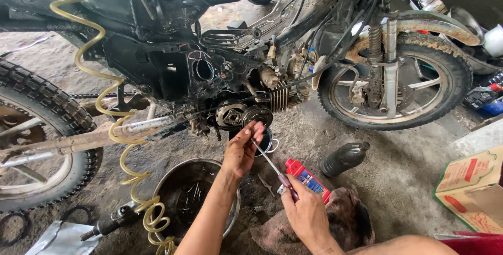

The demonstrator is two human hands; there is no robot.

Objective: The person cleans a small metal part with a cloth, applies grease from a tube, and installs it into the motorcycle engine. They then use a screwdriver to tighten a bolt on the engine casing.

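Two hands, right hand [306, 210] gripping screwdriver [272, 167], left hand [242, 150] pinching its tip

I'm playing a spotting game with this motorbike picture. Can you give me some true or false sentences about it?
1. The right hand holds a screwdriver. True.
2. The left hand rests on the front tyre. False: it is at the screwdriver's tip, by the engine's round clutch part.
3. A dark plastic bottle stands upright. False: it lies on its side on the ground.
4. A yellow coiled air hose hangs beside the metal basin. True.
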